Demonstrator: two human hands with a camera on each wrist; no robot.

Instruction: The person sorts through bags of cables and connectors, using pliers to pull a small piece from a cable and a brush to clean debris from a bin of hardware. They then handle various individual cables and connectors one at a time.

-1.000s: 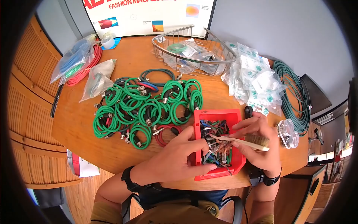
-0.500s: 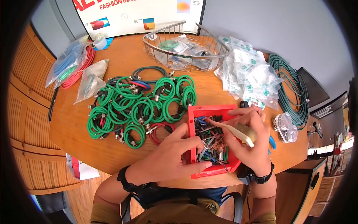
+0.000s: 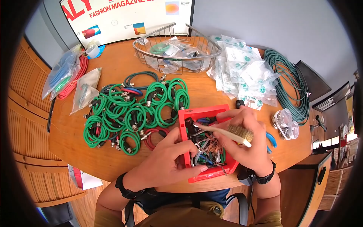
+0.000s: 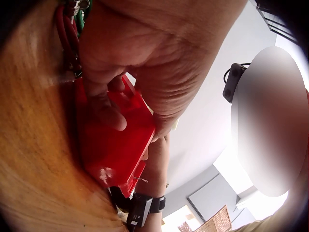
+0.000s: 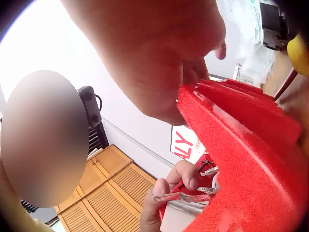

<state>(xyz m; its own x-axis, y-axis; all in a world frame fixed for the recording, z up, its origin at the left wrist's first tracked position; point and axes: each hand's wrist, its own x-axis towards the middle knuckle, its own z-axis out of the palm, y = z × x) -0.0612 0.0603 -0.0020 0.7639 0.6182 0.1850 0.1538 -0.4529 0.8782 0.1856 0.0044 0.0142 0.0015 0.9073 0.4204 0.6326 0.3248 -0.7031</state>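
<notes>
A red plastic bin [image 3: 204, 176] stands at the table's front edge, filled with small mixed pieces [image 3: 211, 151] in green, blue, black, copper and silver. My left hand [image 3: 162, 159] grips its left wall. In the left wrist view, fingers [image 4: 112, 116] curl against the outer side of that wall. Over the bin, my right hand [image 3: 257, 151] holds a brush [image 3: 242, 134] with a pale handle and tan bristles. The handle's narrow end points toward the back left corner of the bin. In the right wrist view the bin's red wall [image 5: 241, 140] blocks the brush.
Coiled green cables [image 3: 130, 117] lie left of the bin. Behind stand a wire basket [image 3: 177, 56] and clear plastic bags [image 3: 242, 68]. On the right are a dark green cable coil [image 3: 289, 83], round clear containers [image 3: 285, 125] and blue handles [image 3: 271, 142] beside my right hand.
The head view has shifted, so the scene sits further left. My right hand has carried the brush toward the bin's back left, uncovering the blue handles. My left hand keeps its hold on the bin.
</notes>
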